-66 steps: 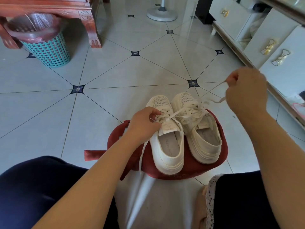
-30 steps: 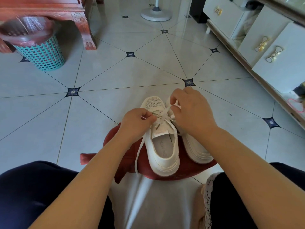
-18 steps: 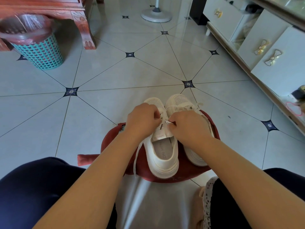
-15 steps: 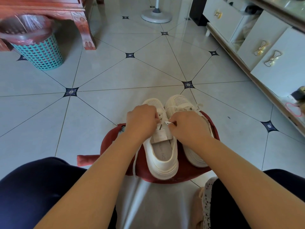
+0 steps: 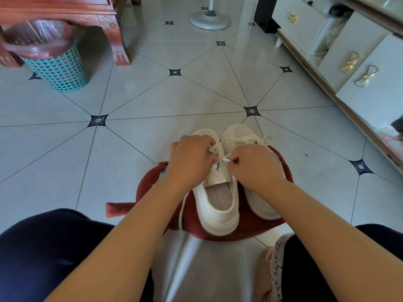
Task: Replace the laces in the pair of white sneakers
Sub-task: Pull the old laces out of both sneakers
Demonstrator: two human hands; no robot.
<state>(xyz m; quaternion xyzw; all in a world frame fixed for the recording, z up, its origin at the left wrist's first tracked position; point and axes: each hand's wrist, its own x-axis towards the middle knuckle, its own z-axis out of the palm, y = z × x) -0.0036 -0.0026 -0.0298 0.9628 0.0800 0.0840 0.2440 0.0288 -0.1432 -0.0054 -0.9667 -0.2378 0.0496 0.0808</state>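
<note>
Left hand (image 5: 192, 159) and right hand (image 5: 255, 165) both pinched on the lace (image 5: 220, 150) of the left shoe (image 5: 219, 205).
The right thumb and finger nip the lace tip, just beside the left hand, whose curled fingers grip the crossings at the eyelets. A loose tail drops past the left wrist down the shoe's side. The left shoe touches the right shoe (image 5: 239, 134), toes pointing away, both on a red cloth (image 5: 257, 225) on the tiled floor (image 5: 152, 101), between the person's knees. A teal bin (image 5: 58, 70) stands well off left, a white cabinet (image 5: 370, 92) right.
</note>
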